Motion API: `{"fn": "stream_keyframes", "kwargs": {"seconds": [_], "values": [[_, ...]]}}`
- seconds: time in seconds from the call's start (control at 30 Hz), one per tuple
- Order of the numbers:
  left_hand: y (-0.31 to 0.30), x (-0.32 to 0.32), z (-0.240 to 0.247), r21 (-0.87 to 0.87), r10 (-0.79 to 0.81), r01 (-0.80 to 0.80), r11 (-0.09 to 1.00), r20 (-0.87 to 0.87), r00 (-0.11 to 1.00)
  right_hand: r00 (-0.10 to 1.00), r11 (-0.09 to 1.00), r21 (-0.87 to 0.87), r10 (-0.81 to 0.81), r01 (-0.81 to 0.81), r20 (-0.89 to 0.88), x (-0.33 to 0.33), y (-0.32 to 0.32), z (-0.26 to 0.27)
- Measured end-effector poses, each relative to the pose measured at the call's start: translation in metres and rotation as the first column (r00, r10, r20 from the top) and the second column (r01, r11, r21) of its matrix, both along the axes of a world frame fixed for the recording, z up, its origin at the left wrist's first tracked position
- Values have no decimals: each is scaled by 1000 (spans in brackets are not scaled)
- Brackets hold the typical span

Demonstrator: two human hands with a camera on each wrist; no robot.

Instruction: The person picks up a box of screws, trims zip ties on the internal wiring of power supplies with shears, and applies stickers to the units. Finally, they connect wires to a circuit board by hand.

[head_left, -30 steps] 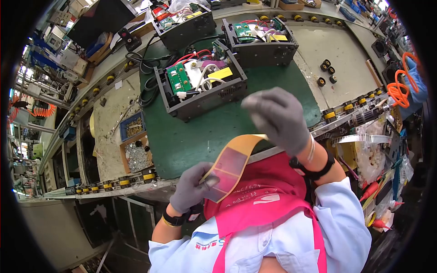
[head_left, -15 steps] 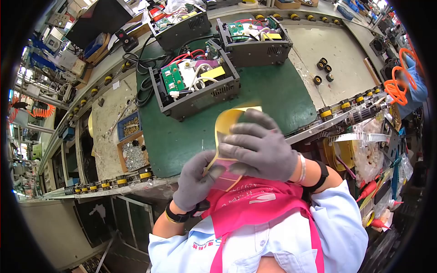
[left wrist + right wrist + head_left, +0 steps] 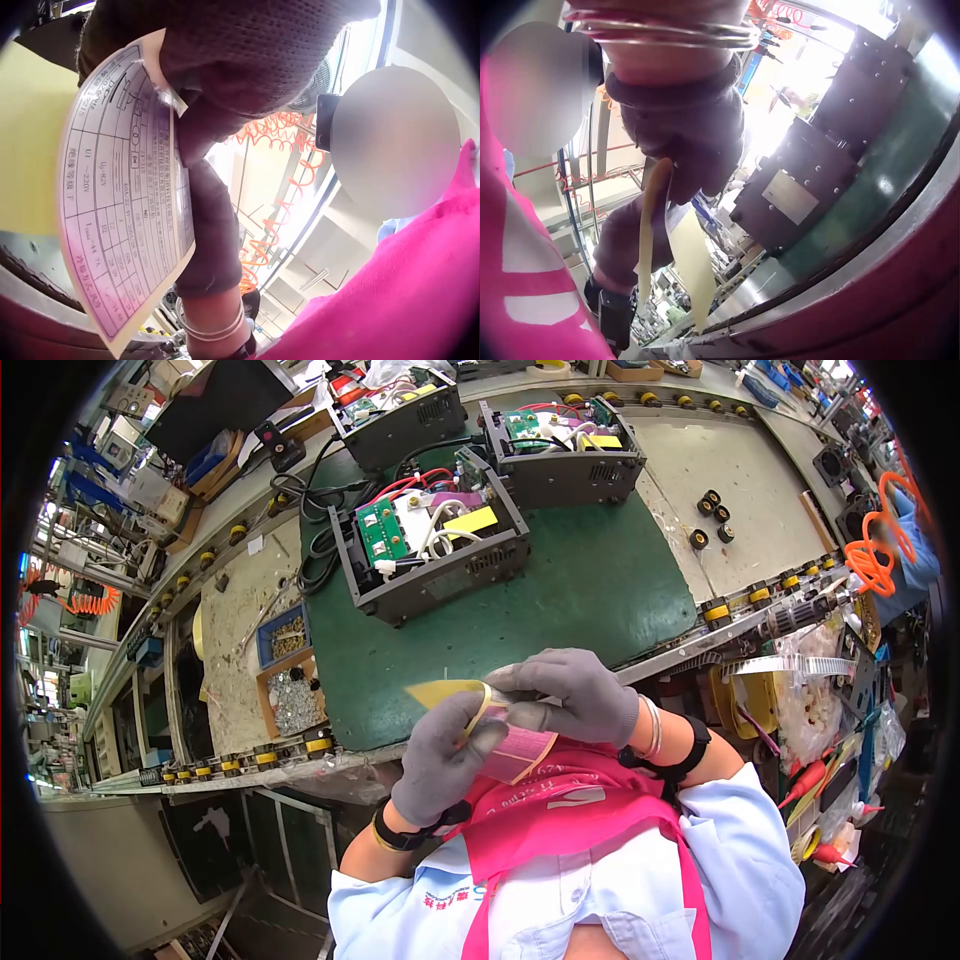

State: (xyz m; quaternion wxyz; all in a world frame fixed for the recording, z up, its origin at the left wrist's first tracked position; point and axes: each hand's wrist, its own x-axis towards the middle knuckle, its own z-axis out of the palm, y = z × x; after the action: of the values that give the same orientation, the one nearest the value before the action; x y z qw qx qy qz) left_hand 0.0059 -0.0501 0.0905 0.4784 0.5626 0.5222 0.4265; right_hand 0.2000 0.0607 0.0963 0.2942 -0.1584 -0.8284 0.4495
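Note:
Both hands wear grey gloves and meet in front of the pink apron, at the near edge of the green mat [image 3: 500,625]. Between them is a strip of printed labels [image 3: 522,752] on yellowish backing paper, bent over so that one end points left. My left hand [image 3: 435,755] pinches the strip between thumb and fingers. From the other side, my right hand [image 3: 578,698] pinches it at the fold. In the left wrist view the label [image 3: 124,191] shows a printed table with a purple border. The right wrist view shows the yellowish backing [image 3: 694,259] hanging below the fingers.
Beyond the hands stands an open-topped dark metal case [image 3: 440,575] with circuit boards and wires. Two similar cases [image 3: 575,478] are behind it. Small boxes of hardware [image 3: 293,702] lie left of the mat; black round parts [image 3: 712,510] lie to its right.
My right hand first swung from above the mat onto the strip, then drew in beside my left hand, curling its fingers on it. The strip's upper end now folds over to the left.

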Motion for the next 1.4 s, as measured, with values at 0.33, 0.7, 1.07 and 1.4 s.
{"fn": "stream_keyframes", "kwargs": {"seconds": [0.33, 0.7, 1.07, 1.4], "values": [[5, 8, -6, 198, 153, -175, 965, 122, 981, 932, 800, -555, -344, 230, -110, 0, 11, -31], [36, 4, 15, -94, -94, 103, 990, 89, 992, 902, 702, 615, -430, 359, -36, -10, 9, 19], [75, 0, 7, 22, -375, 374, 927, 58, 925, 972, 746, -651, 229, -142, 51, 17, 96, -12], [55, 4, -53, -343, 99, -69, 937, 72, 992, 756, 560, -755, -641, 341, -135, 39, 207, -101]]}}
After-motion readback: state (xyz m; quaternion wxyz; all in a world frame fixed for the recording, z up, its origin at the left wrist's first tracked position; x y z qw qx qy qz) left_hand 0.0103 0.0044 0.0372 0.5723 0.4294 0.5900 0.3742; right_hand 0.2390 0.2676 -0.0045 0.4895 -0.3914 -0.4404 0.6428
